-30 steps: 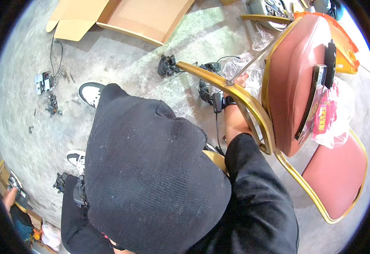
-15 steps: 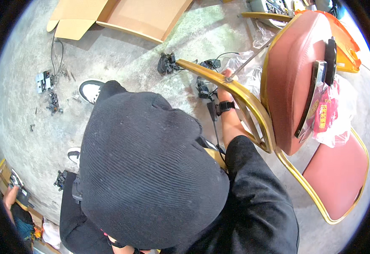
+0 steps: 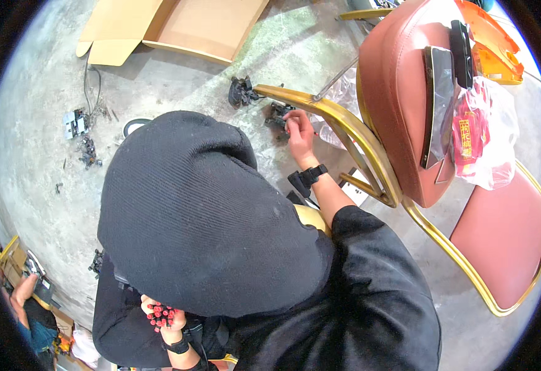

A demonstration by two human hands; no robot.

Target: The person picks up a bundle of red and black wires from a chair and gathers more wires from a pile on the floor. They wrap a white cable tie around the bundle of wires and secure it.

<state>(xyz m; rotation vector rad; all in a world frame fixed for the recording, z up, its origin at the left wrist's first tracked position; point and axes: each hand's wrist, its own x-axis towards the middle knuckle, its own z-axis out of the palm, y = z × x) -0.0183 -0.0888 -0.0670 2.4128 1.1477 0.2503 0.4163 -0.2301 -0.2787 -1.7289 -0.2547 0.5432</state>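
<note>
My left hand, low in the view, is closed round a bundle of thin dark sticks with red ends. My right hand is raised beside the gold chair frame, with its fingers curled. Specks of red show at the fingers, too small to make out. Just past the fingertips lies a cluster of black parts, and farther left another black part sits on the floor. A black strap device is on the right wrist. Dark ribbed fabric hides the middle.
On the right, a pink padded chair carries a dark flat panel and a clear bag with a red packet. An open cardboard box lies at the top. Small metal parts are scattered left. Another person's hand shows lower left.
My right hand has come off the chair's gold frame and now sits to its left. My left hand has come into view with the red-ended sticks. The view has shifted slightly.
</note>
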